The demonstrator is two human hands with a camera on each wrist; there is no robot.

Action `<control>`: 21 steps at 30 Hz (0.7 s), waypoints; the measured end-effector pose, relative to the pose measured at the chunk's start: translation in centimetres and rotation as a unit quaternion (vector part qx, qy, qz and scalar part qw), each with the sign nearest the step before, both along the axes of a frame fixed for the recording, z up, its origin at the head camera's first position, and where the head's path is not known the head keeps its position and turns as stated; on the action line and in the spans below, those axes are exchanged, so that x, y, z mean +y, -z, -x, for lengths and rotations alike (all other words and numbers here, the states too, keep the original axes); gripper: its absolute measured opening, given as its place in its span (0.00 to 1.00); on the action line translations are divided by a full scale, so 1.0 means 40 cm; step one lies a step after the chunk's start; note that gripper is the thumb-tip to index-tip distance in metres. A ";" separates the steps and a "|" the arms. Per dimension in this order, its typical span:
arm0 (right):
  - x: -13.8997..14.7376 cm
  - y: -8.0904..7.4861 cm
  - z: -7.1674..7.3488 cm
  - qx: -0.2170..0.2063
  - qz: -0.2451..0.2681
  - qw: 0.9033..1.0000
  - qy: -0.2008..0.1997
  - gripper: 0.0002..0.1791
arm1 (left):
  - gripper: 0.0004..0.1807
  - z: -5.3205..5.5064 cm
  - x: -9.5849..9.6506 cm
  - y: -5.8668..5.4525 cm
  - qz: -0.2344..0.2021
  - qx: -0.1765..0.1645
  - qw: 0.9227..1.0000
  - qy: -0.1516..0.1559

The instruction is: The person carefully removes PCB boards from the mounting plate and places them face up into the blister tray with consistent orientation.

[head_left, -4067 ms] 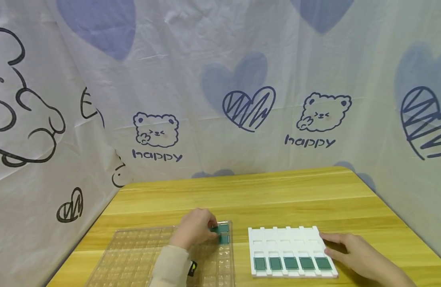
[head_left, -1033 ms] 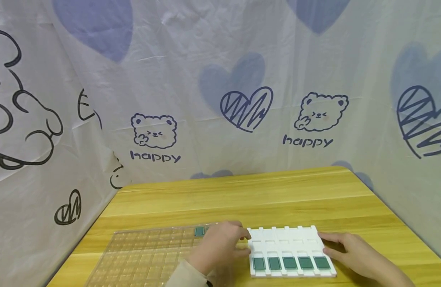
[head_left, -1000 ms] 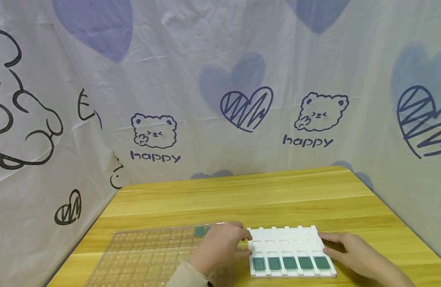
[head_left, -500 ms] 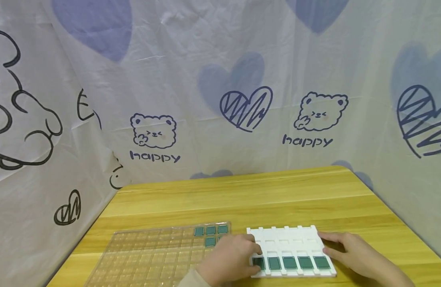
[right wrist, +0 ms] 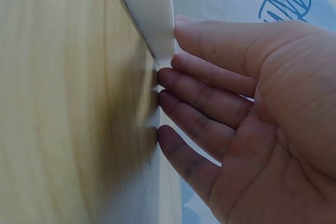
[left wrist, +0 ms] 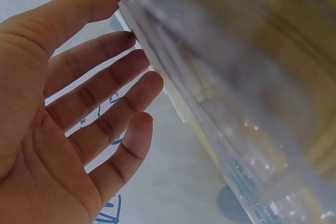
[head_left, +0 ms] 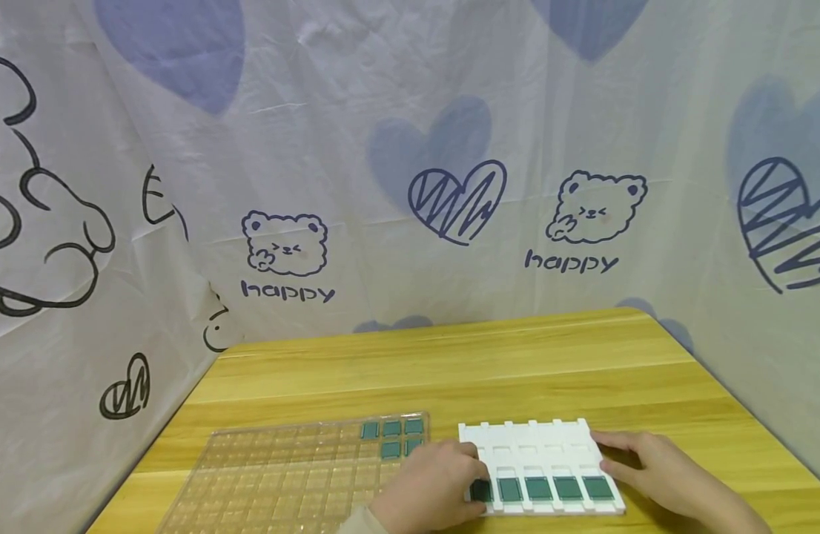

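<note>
My left hand point(head_left: 431, 486) is at the left end of a white slotted tray point(head_left: 543, 460). Its thumb and forefinger pinch the leftmost green square chip point(head_left: 480, 490), partly covered by the fingers; the other fingers are spread in the left wrist view. Several more green chips point(head_left: 538, 489) lie in the tray's front row, while its back row of slots holds none. My right hand point(head_left: 657, 471) rests thumb and fingertips, nearly straight, against the tray's right side. In the right wrist view its fingertips touch beside the white tray edge point(right wrist: 152, 9).
A clear plastic compartment tray point(head_left: 276, 475) lies to the left on the wooden table point(head_left: 450, 371), with several green chips point(head_left: 391, 428) in its far right corner. My left forearm crosses its front right part. A printed cloth point(head_left: 383, 89) hangs behind the table.
My left hand has moved right from the clear tray's far right corner to the white tray's leftmost chip, uncovering the chips in that corner. The right hand has stayed at the white tray's side.
</note>
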State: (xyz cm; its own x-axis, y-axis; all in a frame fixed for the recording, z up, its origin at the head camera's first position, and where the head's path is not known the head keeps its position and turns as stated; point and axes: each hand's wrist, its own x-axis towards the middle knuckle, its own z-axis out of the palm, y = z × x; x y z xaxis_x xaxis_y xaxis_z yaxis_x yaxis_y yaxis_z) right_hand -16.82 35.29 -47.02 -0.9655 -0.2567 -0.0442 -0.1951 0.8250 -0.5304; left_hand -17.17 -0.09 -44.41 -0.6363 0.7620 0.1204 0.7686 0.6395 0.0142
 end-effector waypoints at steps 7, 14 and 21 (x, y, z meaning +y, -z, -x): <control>-0.001 0.000 -0.002 -0.002 0.000 1.000 0.005 0.29 | 0.09 -0.002 0.002 0.005 -0.008 0.008 1.000 -0.001; 0.001 -0.001 -0.005 0.007 0.006 1.000 -0.004 0.28 | 0.08 -0.004 0.003 0.008 -0.015 0.019 1.000 0.002; -0.001 -0.002 -0.004 0.001 0.003 1.000 0.000 0.29 | 0.07 -0.002 0.005 0.011 -0.015 0.014 1.000 0.000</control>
